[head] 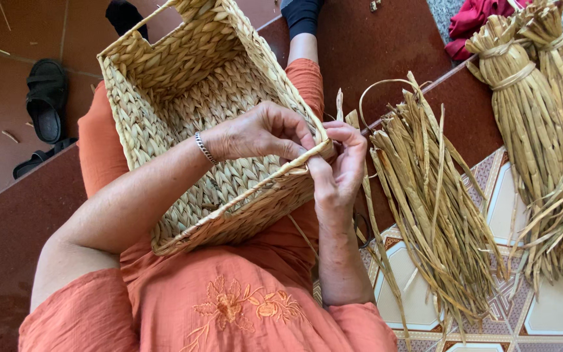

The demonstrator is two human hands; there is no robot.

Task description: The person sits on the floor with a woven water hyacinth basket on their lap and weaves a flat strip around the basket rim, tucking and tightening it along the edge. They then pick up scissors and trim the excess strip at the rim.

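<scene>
Both the left hand point(262, 133) and the right hand point(339, 166) pinch, it seems, one straw strand at the rim of the woven basket point(164, 85) (resting on the lap), and a hard pull could snap the dry fibre.

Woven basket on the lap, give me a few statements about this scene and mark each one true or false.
1. Both hands meet at the rim of the woven basket. True: the left hand and right hand pinch the near corner.
2. The basket is full of cloth. False: its inside shows only bare weave.
3. Loose dried straw strands lie to the person's right. True.
4. The left wrist is bare. False: it wears a thin bracelet.
5. A black sandal lies on the floor. True.
</scene>
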